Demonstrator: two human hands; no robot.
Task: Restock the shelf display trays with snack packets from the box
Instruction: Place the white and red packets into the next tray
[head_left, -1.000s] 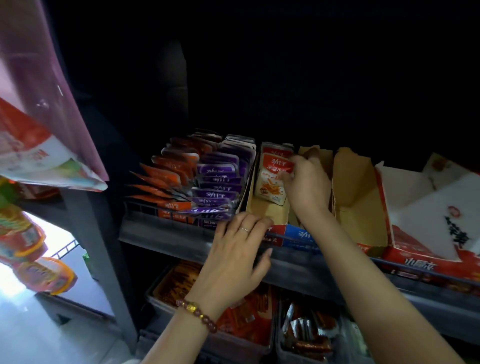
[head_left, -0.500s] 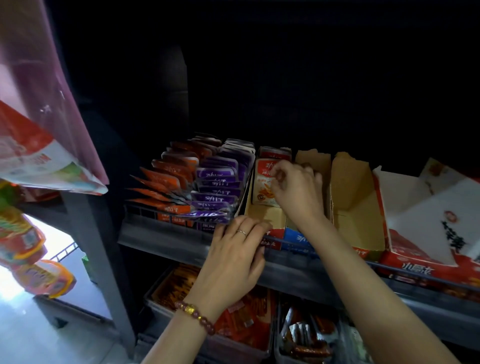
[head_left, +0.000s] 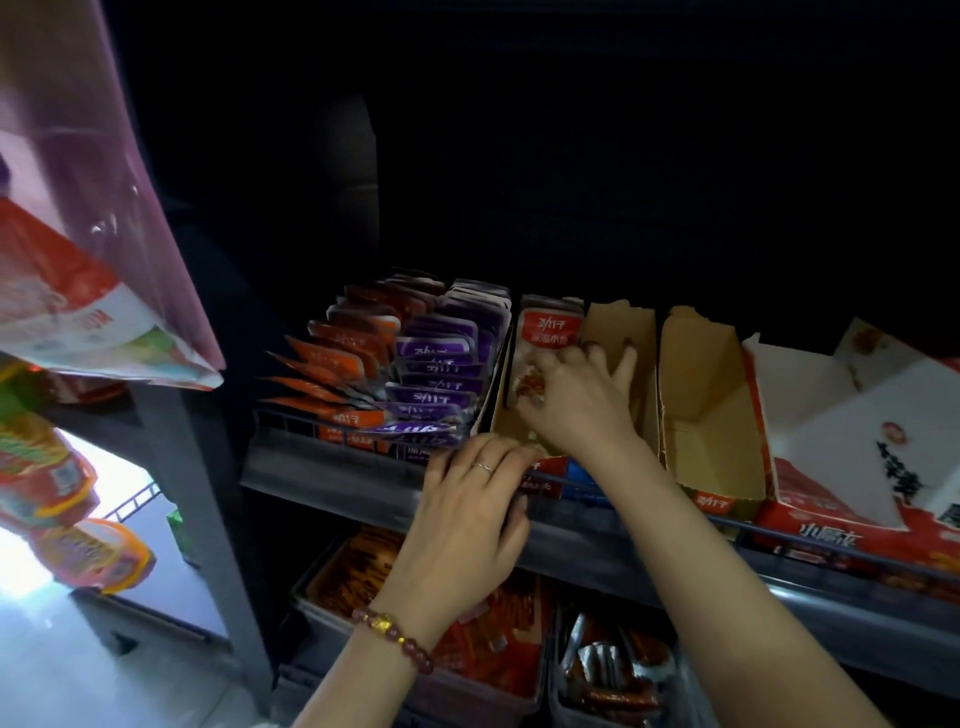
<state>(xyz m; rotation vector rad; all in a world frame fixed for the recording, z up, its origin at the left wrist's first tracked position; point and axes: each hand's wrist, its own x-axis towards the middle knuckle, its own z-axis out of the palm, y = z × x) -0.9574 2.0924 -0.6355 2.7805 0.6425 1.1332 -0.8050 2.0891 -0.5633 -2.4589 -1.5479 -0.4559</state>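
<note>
A grey metal shelf (head_left: 332, 470) crossed a dark recess, with daylight on the floor (head_left: 41, 675) at lower left. On it, from the right, stood a torn-open red-and-white carton (head_left: 852, 457), a brown cardboard tray (head_left: 711, 415) and a cardboard display tray (head_left: 501, 410), then rows of purple packets (head_left: 441, 374) and orange packets (head_left: 332, 358). The right hand (head_left: 576, 400), which a second earlier had pinched the packet's edge, now lay lower in the display tray. Its fingers were spread against the lower half of the upright red-and-white snack packet (head_left: 550, 327) at the tray's back, leaving the packet's top uncovered. The left hand (head_left: 467, 519), earlier straight-fingered on the rail, had curled over the display tray's front lip and held it. It wore a bead bracelet (head_left: 395, 636) and a ring (head_left: 483, 467).
</note>
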